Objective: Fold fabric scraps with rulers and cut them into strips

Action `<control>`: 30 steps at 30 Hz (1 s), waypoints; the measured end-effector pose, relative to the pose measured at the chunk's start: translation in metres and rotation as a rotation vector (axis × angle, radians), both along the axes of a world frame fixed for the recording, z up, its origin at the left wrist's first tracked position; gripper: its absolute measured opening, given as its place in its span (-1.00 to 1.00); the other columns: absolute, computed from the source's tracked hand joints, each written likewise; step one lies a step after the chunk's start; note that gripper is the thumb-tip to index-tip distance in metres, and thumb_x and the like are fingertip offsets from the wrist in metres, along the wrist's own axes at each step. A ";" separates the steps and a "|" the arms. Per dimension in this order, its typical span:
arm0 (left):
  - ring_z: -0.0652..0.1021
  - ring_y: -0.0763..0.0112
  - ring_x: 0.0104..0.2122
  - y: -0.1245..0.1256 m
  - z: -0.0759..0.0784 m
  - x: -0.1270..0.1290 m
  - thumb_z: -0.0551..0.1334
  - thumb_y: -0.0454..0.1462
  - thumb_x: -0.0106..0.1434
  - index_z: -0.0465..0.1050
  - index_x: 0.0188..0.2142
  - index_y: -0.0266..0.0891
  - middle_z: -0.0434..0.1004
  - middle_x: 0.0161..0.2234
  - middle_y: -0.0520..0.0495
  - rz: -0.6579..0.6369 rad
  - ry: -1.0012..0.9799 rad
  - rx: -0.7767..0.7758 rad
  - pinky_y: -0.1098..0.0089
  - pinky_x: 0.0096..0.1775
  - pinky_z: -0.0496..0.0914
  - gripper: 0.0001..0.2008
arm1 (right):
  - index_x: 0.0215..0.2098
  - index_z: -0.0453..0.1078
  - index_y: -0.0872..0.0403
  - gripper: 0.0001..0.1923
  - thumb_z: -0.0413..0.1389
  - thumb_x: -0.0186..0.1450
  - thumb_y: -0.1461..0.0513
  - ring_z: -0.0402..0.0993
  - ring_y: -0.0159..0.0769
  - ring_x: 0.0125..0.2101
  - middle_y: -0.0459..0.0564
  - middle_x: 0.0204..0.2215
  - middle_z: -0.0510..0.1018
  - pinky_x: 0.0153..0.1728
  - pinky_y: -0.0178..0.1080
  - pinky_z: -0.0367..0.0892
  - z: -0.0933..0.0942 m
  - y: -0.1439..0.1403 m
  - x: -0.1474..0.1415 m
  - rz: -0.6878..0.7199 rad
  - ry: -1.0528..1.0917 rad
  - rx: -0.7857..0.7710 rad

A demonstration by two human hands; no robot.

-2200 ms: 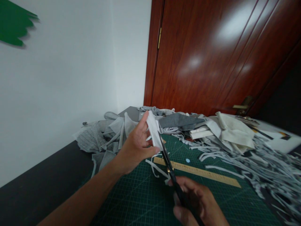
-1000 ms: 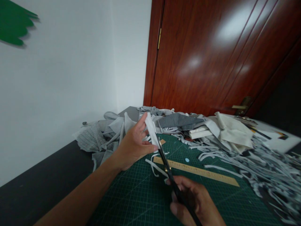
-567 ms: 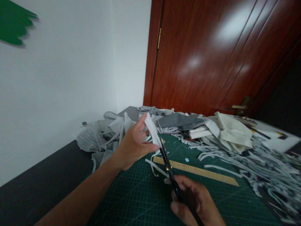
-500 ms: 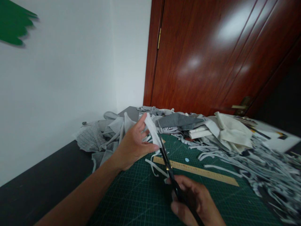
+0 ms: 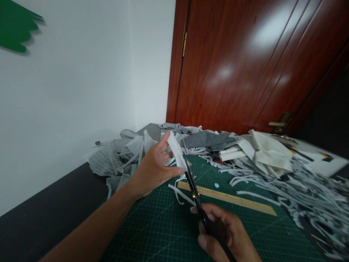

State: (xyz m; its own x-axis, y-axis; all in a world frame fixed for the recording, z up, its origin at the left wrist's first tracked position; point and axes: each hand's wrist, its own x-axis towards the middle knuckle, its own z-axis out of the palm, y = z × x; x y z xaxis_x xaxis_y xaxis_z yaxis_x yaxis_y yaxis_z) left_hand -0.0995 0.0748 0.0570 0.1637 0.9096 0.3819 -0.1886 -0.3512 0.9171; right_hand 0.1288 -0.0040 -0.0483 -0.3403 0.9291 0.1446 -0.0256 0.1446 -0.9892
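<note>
Head view: left hand (image 5: 152, 171) pinches a white strip (image 5: 176, 153) upright above the mat (image 5: 163, 229), keeping it taut for the scissors (image 5: 195, 196), gripped in the right hand (image 5: 226, 236), blades at its lower edge; ruler (image 5: 229, 198) and scraps (image 5: 308, 196) on the bench (image 5: 40, 218).

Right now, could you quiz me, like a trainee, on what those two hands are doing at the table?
1. True or false: the left hand holds a white fabric piece.
2. What does the right hand grip: A scissors, B pen, C knife?
3. What lies flat on the green cutting mat beyond the scissors?

Key: 1 true. 2 A. 3 a wooden ruler.
</note>
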 end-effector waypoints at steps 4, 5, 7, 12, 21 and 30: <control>0.32 -0.20 0.37 0.002 -0.001 -0.002 0.60 -0.40 -0.06 -0.21 0.55 -0.17 -0.10 0.54 -0.31 0.004 0.031 0.017 -0.02 0.29 0.38 0.36 | 0.01 0.55 0.00 -0.55 0.39 0.20 0.04 0.21 -0.37 -0.48 -0.18 -0.48 0.36 -0.45 -0.29 0.09 0.003 0.000 0.000 0.010 -0.007 0.012; 0.32 -0.19 0.38 0.003 -0.001 -0.002 0.60 -0.39 -0.06 -0.22 0.55 -0.18 -0.11 0.54 -0.31 0.002 0.037 0.020 -0.02 0.29 0.38 0.36 | 0.01 0.55 0.01 -0.54 0.39 0.20 0.02 0.20 -0.37 -0.48 -0.18 -0.48 0.36 -0.45 -0.29 0.08 0.004 0.000 0.000 0.017 -0.007 0.006; 0.31 -0.20 0.38 0.004 -0.002 -0.003 0.61 -0.38 -0.07 -0.23 0.55 -0.19 -0.12 0.55 -0.32 0.000 0.042 0.017 -0.03 0.29 0.38 0.38 | -0.01 0.55 0.03 -0.53 0.39 0.21 -0.01 0.16 -0.38 -0.50 -0.18 -0.48 0.35 -0.46 -0.28 0.06 0.006 0.000 0.000 0.037 -0.012 -0.017; 0.29 -0.18 0.39 0.005 -0.003 -0.003 0.61 -0.41 -0.08 -0.22 0.55 -0.14 -0.12 0.55 -0.27 -0.005 0.017 -0.007 -0.04 0.30 0.38 0.38 | -0.01 0.53 0.05 -0.50 0.40 0.18 -0.02 0.15 -0.39 -0.52 -0.19 -0.49 0.35 -0.47 -0.29 0.05 0.007 0.002 -0.002 0.036 -0.042 -0.010; 0.34 -0.16 0.37 0.001 -0.005 0.001 0.58 -0.43 -0.09 -0.16 0.54 -0.20 -0.10 0.54 -0.29 0.025 0.011 -0.051 -0.06 0.32 0.34 0.34 | -0.04 0.54 0.06 -0.50 0.36 0.18 -0.05 0.11 -0.41 -0.55 -0.20 -0.52 0.31 -0.51 -0.31 0.09 -0.005 0.007 -0.003 0.009 -0.039 0.032; 0.26 -0.18 0.41 0.001 -0.007 0.002 0.55 -0.41 -0.03 -0.20 0.55 -0.14 -0.11 0.54 -0.29 0.038 0.096 -0.020 -0.04 0.20 0.49 0.31 | -0.07 0.57 0.07 -0.41 0.36 0.13 -0.16 0.05 -0.43 -0.57 -0.20 -0.52 0.29 -0.54 -0.33 0.07 -0.014 0.013 -0.002 0.001 -0.064 0.006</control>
